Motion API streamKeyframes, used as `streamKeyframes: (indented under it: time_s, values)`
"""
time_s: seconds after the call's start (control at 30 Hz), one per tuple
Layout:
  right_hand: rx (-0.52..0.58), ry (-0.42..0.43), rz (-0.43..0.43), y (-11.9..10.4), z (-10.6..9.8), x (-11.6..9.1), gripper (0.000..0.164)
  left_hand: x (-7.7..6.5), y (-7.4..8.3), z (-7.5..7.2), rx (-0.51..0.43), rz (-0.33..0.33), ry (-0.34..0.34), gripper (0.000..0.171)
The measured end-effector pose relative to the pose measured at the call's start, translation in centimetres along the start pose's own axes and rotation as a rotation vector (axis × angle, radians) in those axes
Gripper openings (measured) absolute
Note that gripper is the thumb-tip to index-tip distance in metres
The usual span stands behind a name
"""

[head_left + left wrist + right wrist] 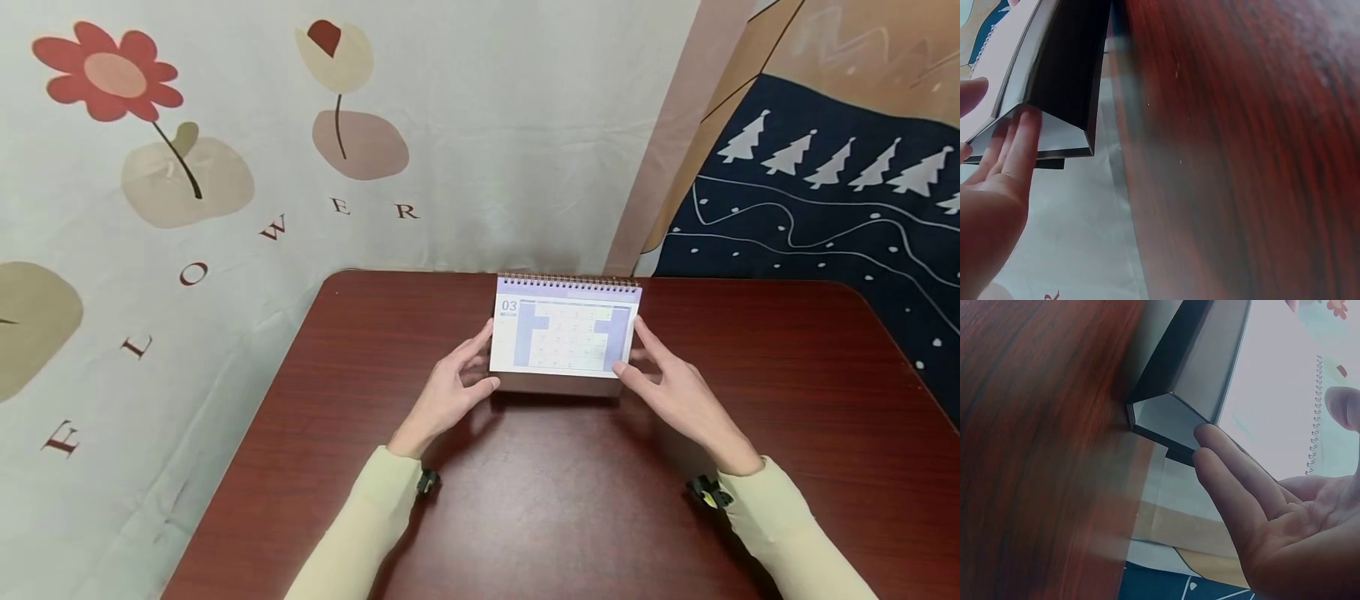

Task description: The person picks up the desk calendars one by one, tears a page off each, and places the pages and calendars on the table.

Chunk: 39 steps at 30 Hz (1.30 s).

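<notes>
A spiral-bound desk calendar (pixel 566 329) leans back on its dark stand (pixel 555 386), a white and lilac page marked 03 facing me. My left hand (pixel 446 392) is at its left side; in the left wrist view, extended fingers (pixel 1025 137) reach the stand's open side, while the thumb (pixel 972 94) is over the page side. At the opposite side is my right hand (pixel 682 392). Its straight fingers (pixel 1235 481) touch the calendar's side edge in the right wrist view, with the thumb (pixel 1342 407) spread in front of the page.
A glossy reddish-brown table (pixel 495 500) lies below, the calendar near its far edge. Behind it hangs a pale cloth (pixel 510 125) with printed flowers and letters. A dark blue cloth (pixel 825 217) with white trees covers the right. Both wrists carry small black devices (pixel 708 492).
</notes>
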State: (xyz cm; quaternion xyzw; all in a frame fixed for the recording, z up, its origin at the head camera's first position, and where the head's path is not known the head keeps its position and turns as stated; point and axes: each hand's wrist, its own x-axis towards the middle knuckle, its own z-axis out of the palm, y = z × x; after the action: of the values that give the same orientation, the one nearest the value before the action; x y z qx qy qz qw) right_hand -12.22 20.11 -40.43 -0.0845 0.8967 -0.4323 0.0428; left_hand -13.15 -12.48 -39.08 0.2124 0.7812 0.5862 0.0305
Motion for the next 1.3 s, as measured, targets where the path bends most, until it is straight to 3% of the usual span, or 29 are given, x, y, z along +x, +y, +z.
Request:
streamKeyframes:
  time_s: [0.4,0.73,1.13,1.3]
  values:
    - [-0.016,0.001,0.0,0.15,-0.18,-0.05,0.081,0.06,-0.59,0.47,-0.044,-0.067,-0.004,0.08]
    - [-0.016,-0.005,0.009,0.2,-0.16,0.07,0.08,-0.04,-0.65,0.63,-0.022,-0.057,0.011,0.079]
    - [-0.038,0.023,-0.042,0.41,-0.09,0.43,0.079,-0.15,-0.58,0.79,-0.207,-0.114,0.01,0.082]
    - [-0.133,0.088,-0.032,0.26,-0.1,0.54,0.078,-0.2,-0.31,0.93,-0.228,-0.127,0.023,0.08]
